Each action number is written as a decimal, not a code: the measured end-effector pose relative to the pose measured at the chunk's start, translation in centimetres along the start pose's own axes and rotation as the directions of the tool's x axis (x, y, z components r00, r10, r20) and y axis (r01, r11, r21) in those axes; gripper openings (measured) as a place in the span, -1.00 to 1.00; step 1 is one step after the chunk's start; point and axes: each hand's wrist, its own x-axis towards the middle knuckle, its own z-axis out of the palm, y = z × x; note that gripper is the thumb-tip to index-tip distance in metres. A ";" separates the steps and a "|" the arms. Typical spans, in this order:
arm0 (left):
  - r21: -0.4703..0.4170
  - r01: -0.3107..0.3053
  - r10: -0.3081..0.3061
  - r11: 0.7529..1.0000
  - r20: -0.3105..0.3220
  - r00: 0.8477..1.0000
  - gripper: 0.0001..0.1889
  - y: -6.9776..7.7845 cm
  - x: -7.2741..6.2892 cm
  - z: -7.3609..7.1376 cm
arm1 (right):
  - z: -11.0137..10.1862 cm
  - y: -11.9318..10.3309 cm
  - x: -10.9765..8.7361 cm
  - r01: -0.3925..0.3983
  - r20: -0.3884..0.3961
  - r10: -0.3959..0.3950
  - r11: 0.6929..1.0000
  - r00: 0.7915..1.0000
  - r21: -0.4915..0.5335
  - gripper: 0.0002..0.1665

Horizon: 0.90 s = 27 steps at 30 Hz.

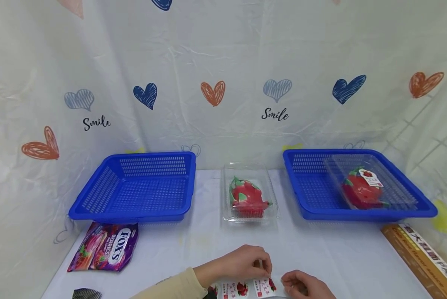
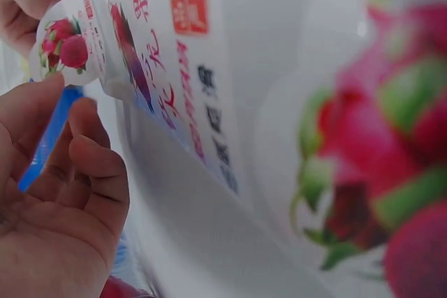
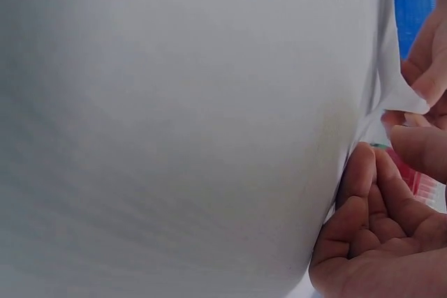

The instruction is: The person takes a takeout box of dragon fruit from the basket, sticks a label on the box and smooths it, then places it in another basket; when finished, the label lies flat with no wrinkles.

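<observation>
A strip of dragon fruit labels (image 1: 235, 290) runs along the front edge of the table. My left hand (image 1: 242, 263) pinches the edge of the label (image 2: 66, 47) at the strip's right end, which bends up off the backing in the left wrist view. Close by on the right, my right hand (image 1: 307, 285) has curled fingers and holds the end of the white backing. In the right wrist view, the left fingers (image 3: 436, 85) grip a lifted white edge just above the right hand (image 3: 377, 228).
Behind the hands stands a clear box (image 1: 229, 214) with a red dragon fruit (image 1: 247, 195). A blue basket (image 1: 133, 216) is left; another (image 1: 317, 214) holds a labelled box (image 1: 399, 195). A purple candy bag (image 1: 104, 247) and a pasta box (image 1: 421, 259) lie at the sides.
</observation>
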 end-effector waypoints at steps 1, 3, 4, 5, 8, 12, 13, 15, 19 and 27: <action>-0.006 -0.004 0.004 1.000 0.005 1.000 -0.97 0.0 -0.1 -0.1 | 0.0 0.0 0.0 -0.003 0.002 0.003 1.000 1.000 0.001 -0.64; -0.016 -0.012 0.012 1.000 0.014 1.000 -0.96 0.0 -0.2 -0.2 | 0.1 0.1 0.0 0.000 0.003 0.000 1.000 1.000 0.003 -0.64; -0.013 -0.020 0.020 1.000 0.015 1.000 -0.96 0.0 -0.3 -0.3 | 0.1 0.1 0.1 -0.005 0.000 0.005 1.000 1.000 0.004 -0.64; -0.011 -0.027 0.027 1.000 0.014 1.000 -0.96 0.0 -0.4 -0.4 | 0.2 0.2 0.1 -0.007 -0.004 0.007 1.000 1.000 0.003 -0.63; 0.003 -0.056 0.056 0.998 0.005 0.998 -0.95 0.0 -0.6 -0.8 | 0.3 0.3 0.1 -0.027 -0.025 0.027 1.000 0.999 0.001 -0.60; 0.015 -0.093 0.093 0.996 -0.013 0.996 -0.95 0.0 -0.8 -1.3 | 0.5 0.4 0.1 -0.064 -0.034 0.064 0.998 0.997 0.007 -0.57; 0.012 -0.096 0.096 0.995 -0.014 0.995 -0.95 0.0 -0.8 -1.4 | 0.5 0.5 0.1 -0.071 -0.033 0.071 0.997 0.997 0.010 -0.57; 0.007 -0.098 0.098 0.995 -0.017 0.995 -0.95 0.0 -0.8 -1.6 | 0.5 0.6 0.1 -0.078 -0.034 0.079 0.997 0.996 0.017 -0.56; 0.005 -0.097 0.097 0.995 -0.025 0.995 -0.96 0.0 -0.9 -1.8 | 0.7 0.8 0.2 -0.091 -0.040 0.092 0.995 0.995 0.032 -0.56; 0.007 -0.095 0.095 0.995 -0.094 0.991 -0.96 0.2 -1.2 -2.9 | 0.7 0.8 0.2 -0.087 -0.025 0.089 0.995 0.996 0.054 -0.54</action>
